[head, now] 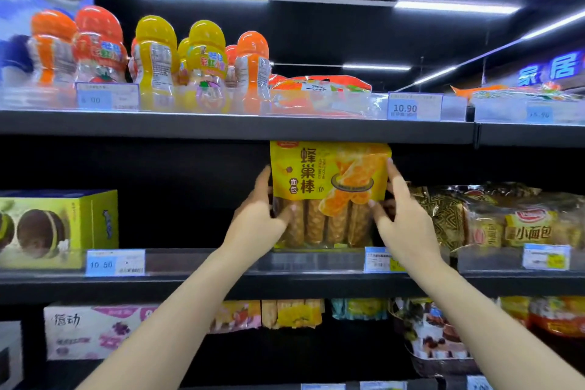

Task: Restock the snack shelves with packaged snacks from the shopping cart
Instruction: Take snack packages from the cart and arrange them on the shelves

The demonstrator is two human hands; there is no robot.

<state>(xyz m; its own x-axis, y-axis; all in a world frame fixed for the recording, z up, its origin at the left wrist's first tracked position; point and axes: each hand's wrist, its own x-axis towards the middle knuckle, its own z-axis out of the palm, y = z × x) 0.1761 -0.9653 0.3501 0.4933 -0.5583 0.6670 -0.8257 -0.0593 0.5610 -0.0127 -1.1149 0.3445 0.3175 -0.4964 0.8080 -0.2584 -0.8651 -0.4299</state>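
A yellow bag of honeycomb bread sticks stands upright on the middle shelf, its top just under the shelf above. My left hand grips the bag's left edge, thumb on the front. My right hand holds the right edge, index finger stretched up along the side. The shopping cart is out of view.
To the right of the bag lie gold and clear bags of small bread. A green pie box stands far left, with a dark gap between it and the bag. Plastic snack bottles fill the top shelf. More packs sit below.
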